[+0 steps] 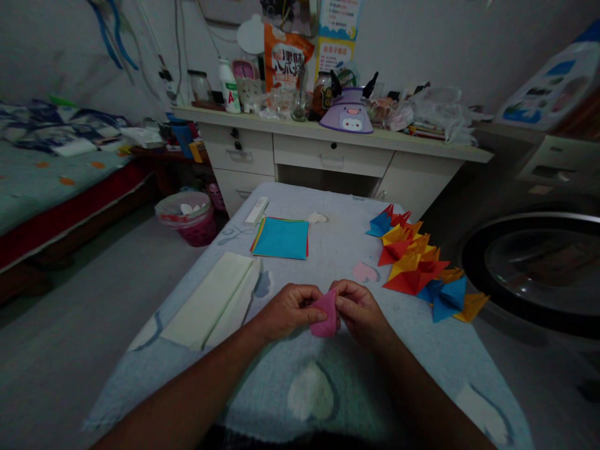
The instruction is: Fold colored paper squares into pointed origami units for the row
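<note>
Both my hands meet over the near middle of a cloth-covered table (412,369). Between them is a small folded piece of pink paper (325,315). My left hand (285,310) pinches its left side with curled fingers. My right hand (359,310) pinches its right side the same way. A stack of coloured paper squares (282,238), blue on top, lies further back. To the right a row of folded paper shapes (415,262) in blue, red, orange and yellow runs along the table's edge.
A cream folded sheet (213,300) lies at the left of the table, a white stick-like box (257,210) behind it. A cluttered desk (328,134) stands beyond, a pink bin (187,217) on the floor, a bed (51,181) at the left, a washing machine (534,262) at the right.
</note>
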{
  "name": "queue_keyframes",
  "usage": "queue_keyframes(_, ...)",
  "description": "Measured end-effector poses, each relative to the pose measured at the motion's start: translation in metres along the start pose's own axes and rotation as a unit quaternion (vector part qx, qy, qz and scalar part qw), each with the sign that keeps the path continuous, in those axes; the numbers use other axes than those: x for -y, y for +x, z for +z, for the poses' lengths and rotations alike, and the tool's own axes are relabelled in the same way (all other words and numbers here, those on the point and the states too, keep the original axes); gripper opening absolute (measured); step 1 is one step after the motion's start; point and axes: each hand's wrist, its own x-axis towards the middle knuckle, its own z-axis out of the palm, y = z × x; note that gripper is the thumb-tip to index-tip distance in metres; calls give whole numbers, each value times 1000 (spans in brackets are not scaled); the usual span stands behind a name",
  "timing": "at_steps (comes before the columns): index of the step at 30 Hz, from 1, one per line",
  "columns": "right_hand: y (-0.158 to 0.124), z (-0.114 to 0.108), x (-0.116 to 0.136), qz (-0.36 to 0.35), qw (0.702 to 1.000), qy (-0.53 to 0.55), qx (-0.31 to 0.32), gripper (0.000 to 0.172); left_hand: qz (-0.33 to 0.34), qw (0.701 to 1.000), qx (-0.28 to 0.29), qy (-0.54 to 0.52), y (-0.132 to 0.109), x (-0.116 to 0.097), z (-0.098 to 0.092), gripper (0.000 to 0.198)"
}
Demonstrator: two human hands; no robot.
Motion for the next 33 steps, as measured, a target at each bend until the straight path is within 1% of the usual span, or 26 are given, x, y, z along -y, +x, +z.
queue_keyframes(3, 0, -2, 0, -7, 1000, -15, -2, 26, 4, 1000, 1, 14, 0, 0, 0, 29)
queue_keyframes(7, 1, -2, -1, -41, 996, -60, -45, 25, 16, 999, 2, 44, 0, -2, 2, 32)
queue_keyframes(9, 1, 0, -2, -54, 992, -87, -68, 23, 13, 997, -7, 78, 0, -2, 4, 32)
queue_keyframes(11, 1, 2, -2, -58, 990, -107, -78, 23, 6, 992, -22, 125, 0, -1, 5, 27)
queue_keyframes(14, 0, 3, 0, -48, 990, -119, -66, 21, 6, 980, -36, 194, 1, 0, 5, 18)
queue_keyframes(18, -2, 1, 5, -30, 991, -124, -33, 18, 17, 973, -26, 230, 1, 1, 2, 15)
queue_keyframes(22, -2, -1, 10, -49, 991, -124, -10, 19, 16, 971, -19, 236, 0, 0, 1, 15)
queue_keyframes(26, -2, -1, 13, -57, 989, -137, 8, 18, 10, 975, -7, 220, -1, -2, 1, 21)
queue_keyframes(33, -1, -2, 12, -63, 990, -126, 24, 14, 15, 975, -2, 223, -2, -4, 2, 23)
